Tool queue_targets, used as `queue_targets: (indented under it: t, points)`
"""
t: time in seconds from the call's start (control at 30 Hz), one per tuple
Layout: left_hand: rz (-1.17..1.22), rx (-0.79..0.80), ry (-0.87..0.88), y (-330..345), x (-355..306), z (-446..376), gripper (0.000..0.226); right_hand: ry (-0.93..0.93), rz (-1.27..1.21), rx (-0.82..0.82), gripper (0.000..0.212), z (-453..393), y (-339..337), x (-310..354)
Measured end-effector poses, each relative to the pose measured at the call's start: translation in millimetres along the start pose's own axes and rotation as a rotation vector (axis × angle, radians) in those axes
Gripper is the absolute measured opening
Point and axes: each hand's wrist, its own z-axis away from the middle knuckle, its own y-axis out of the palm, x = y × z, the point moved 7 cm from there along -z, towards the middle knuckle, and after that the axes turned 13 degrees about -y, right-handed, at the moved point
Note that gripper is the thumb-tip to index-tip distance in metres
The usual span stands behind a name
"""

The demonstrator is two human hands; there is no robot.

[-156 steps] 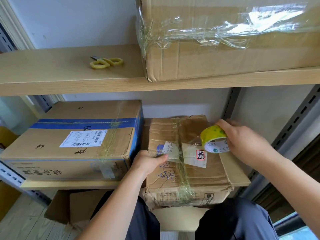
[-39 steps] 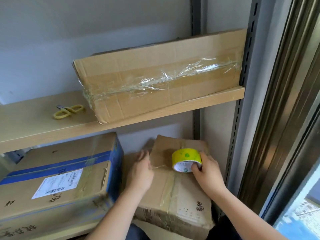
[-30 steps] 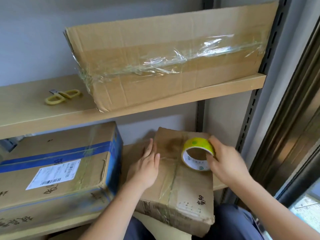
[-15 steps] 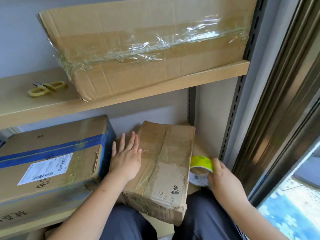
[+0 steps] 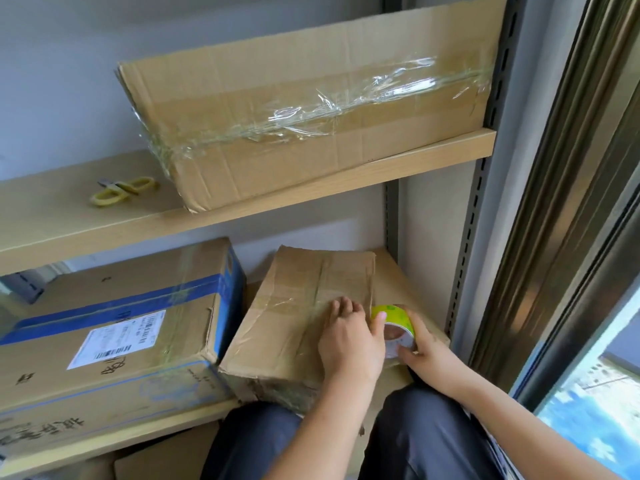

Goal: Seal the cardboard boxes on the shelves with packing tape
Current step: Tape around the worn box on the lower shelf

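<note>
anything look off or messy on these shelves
Yes. The small box on the lower shelf sits skewed, its front corner overhanging the edge. The tape on the upper box is wrinkled and bunched rather than flat.

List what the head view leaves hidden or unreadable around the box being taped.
- Free end of the tape roll: hidden behind the left hand.
- Small box, right side: covered by both hands; the right hand grips the roll.
- Label on the blue-striped box: print blurred.
- Scissors: blades too small.
</note>
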Motion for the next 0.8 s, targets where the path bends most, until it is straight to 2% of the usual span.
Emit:
queue_targets:
  t: [0.1, 0.17, 0.27, 0.3, 0.33, 0.43, 0.5, 0.53, 0.57, 0.6, 0.63, 0.67, 0.7, 0.73, 0.8]
  points:
    - [0.013, -0.042, 0.058, 10.7, 8.7, 6.0, 0.058, 0.031, -0.059, -0.049, 0.032, 0.0, -0.5, -10.4]
    - [-0.009, -0.152, 0.058, 5.5, 6.2, 5.5, 0.052, 0.025, -0.002, -0.038, 0.029, 0.8, 1.1, -11.7]
    - [-0.096, -0.18, 0.059, -1.1, -1.5, 9.8, 0.05, -0.009, 0.114, -0.091, 0.03, 2.3, -2.9, -6.8]
    - [-0.103, -0.14, 0.057, -5.0, -2.6, 10.7, 0.052, -0.029, 0.156, -0.125, 0.029, 1.4, -8.1, -1.6]
    - [-0.056, -0.101, 0.037, -12.8, -1.2, 9.1, 0.05, -0.037, 0.184, -0.16, 0.027, -0.5, -16.0, 5.0]
    - [0.151, -0.208, 0.001, -57.7, 5.0, -5.8, 0.047, -0.071, 0.161, -0.318, 0.022, -9.3, -46.2, 28.9]
    - [0.188, -0.154, 0.007, -63.1, 7.1, -8.3, 0.042, -0.079, 0.097, -0.384, 0.015, -20.0, -56.4, 42.4]
    - [0.206, -0.098, -0.002, -57.4, 11.2, -5.0, 0.031, -0.08, 0.081, -0.387, 0.013, -24.9, -55.7, 48.2]
    - [0.185, -0.013, -0.01, -47.1, 14.9, 1.0, 0.029, -0.081, 0.088, -0.371, 0.012, -29.9, -52.9, 53.0]
    - [0.151, 0.072, 0.0, -33.0, 18.1, 6.9, 0.049, -0.061, 0.097, -0.339, 0.013, -32.9, -49.2, 52.3]
    - [0.019, 0.133, -0.012, -17.9, 22.5, 14.1, 0.072, -0.02, 0.096, -0.305, 0.013, -31.8, -45.1, 46.8]
    - [-0.098, 0.112, -0.014, -6.3, 25.4, 18.2, 0.082, 0.034, 0.091, -0.272, 0.013, -27.1, -39.7, 36.5]
    - [-0.202, 0.033, -0.024, -1.9, 26.2, 21.9, 0.078, 0.078, 0.101, -0.237, 0.013, -21.0, -33.1, 24.7]
    - [-0.239, 0.024, -0.035, -0.5, 24.1, 26.3, 0.063, 0.101, 0.121, -0.204, 0.014, -14.7, -26.2, 13.6]
    - [-0.278, 0.12, -0.038, -7.6, 20.6, 35.0, 0.027, 0.105, 0.156, -0.186, 0.017, -5.3, -19.3, 3.2]
